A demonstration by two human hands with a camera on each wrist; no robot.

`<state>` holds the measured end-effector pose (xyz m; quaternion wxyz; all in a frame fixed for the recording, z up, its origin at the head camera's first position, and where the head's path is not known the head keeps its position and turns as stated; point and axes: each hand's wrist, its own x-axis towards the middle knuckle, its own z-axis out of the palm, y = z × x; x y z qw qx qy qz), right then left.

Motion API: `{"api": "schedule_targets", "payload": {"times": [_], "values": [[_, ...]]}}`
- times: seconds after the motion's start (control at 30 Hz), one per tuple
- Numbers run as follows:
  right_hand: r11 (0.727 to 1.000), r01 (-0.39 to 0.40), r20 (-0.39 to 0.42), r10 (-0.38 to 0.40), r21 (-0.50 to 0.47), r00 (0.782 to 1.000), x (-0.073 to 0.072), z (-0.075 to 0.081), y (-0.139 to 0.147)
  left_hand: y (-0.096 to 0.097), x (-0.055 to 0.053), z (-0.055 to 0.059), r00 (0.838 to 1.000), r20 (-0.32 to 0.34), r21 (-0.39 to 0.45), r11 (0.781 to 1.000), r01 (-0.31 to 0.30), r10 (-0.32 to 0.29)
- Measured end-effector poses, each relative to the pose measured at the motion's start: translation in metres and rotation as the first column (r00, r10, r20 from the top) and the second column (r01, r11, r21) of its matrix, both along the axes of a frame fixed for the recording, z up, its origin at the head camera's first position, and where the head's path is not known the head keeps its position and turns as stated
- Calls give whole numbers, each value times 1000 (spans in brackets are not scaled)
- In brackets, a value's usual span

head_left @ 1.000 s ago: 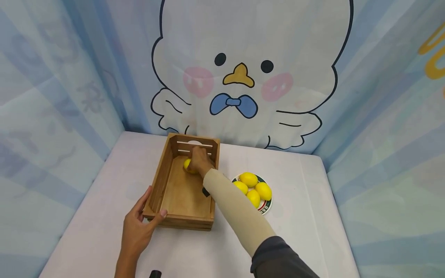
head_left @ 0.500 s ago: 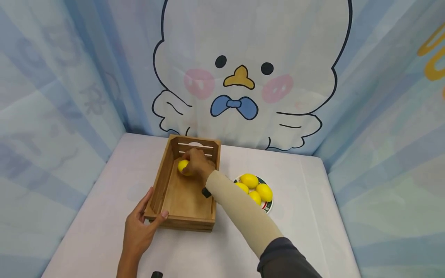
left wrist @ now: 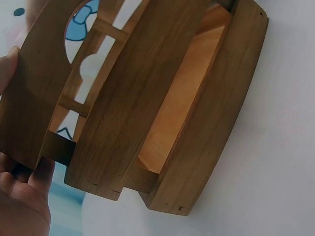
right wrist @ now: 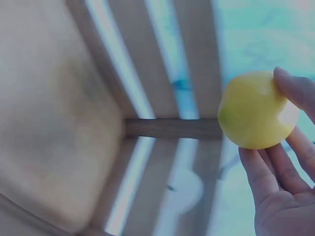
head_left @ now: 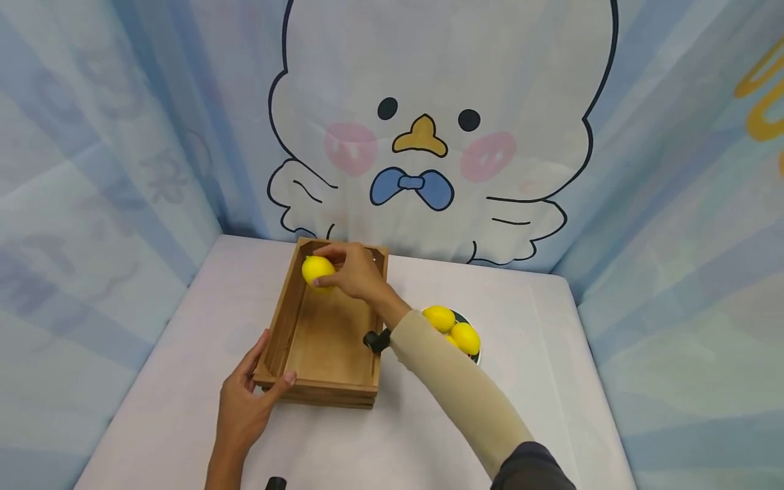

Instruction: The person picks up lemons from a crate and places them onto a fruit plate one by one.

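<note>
My right hand [head_left: 361, 275] pinches a yellow lemon [head_left: 316, 271] between thumb and fingers over the far left part of a slatted wooden crate [head_left: 333, 347]. In the right wrist view the lemon [right wrist: 258, 110] is level with the top slats, raised off the crate floor, with fingertips on one side and the thumb on the other. My left hand [head_left: 245, 408] grips the near left corner of the crate, thumb over the front rim and fingers along the left side. Close up in the left wrist view, that crate wall [left wrist: 133, 98] shows wide slats with gaps.
Right of the crate, a plate [head_left: 479, 361] bears several lemons [head_left: 439, 318], partly hidden behind my right forearm. A white cloth covers the table [head_left: 520, 401]. Printed curtains [head_left: 422, 224] stand along the back and both sides.
My right hand has lifted the lemon from the crate floor and carried it up and to the left. The left hand keeps its grip on the crate corner.
</note>
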<state>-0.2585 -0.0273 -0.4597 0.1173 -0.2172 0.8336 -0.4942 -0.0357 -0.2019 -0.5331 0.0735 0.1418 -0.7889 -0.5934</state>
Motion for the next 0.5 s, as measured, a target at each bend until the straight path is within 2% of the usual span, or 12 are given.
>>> {"api": "schedule_targets", "payload": {"times": [0.13, 0.2, 0.27, 0.37, 0.5], "values": [[984, 37, 8, -36, -176, 999, 13, 22, 37, 1, 0, 1, 1000, 5, 1, 1000, 8, -8], [962, 95, 2, -98, -254, 995, 20, 29, 62, 1, 0, 1, 1000, 5, 1, 1000, 13, -13], [937, 182, 1, -191, -297, 982, 29, 34, 89, 2, 1, 2, 1000, 5, 0, 1000, 16, -16], [894, 335, 22, -345, -298, 938, 42, 31, 127, 1, 2, 2, 1000, 4, -9, 1000, 17, -17], [847, 507, 69, -503, -161, 862, 58, 13, 164, 0, 2, 3, 1000, 11, -24, 1000, 14, -14]]}}
